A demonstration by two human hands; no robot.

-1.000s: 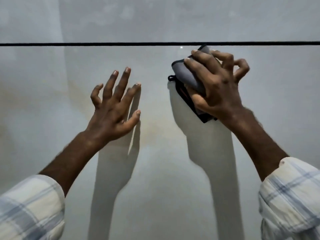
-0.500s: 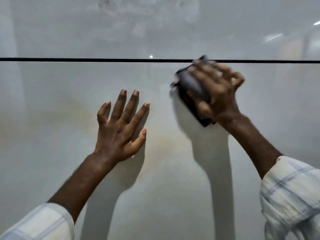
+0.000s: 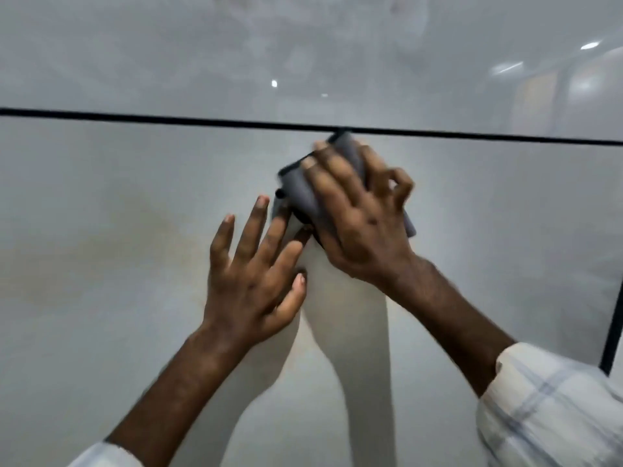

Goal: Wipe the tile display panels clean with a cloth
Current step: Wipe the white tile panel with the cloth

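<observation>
A glossy pale grey tile panel (image 3: 118, 264) fills the view, with faint tan marbling across its middle. My right hand (image 3: 360, 224) grips a folded grey cloth (image 3: 300, 190) with dark edging and holds it against the panel just under the black joint line (image 3: 135, 117). My left hand (image 3: 256, 274) lies spread beside it, fingers straight, its fingertips reaching the cloth's lower left edge. Most of the cloth is hidden under my right hand.
A second tile panel (image 3: 303, 45) sits above the black joint and reflects ceiling lights at the right. A dark vertical edge (image 3: 612, 338) bounds the lower panel at the far right. Plaid sleeves cover both forearms at the bottom corners.
My right hand has slid the cloth left and down along the panel. My left hand has moved right until its fingertips meet the cloth. The camera view has shifted upward.
</observation>
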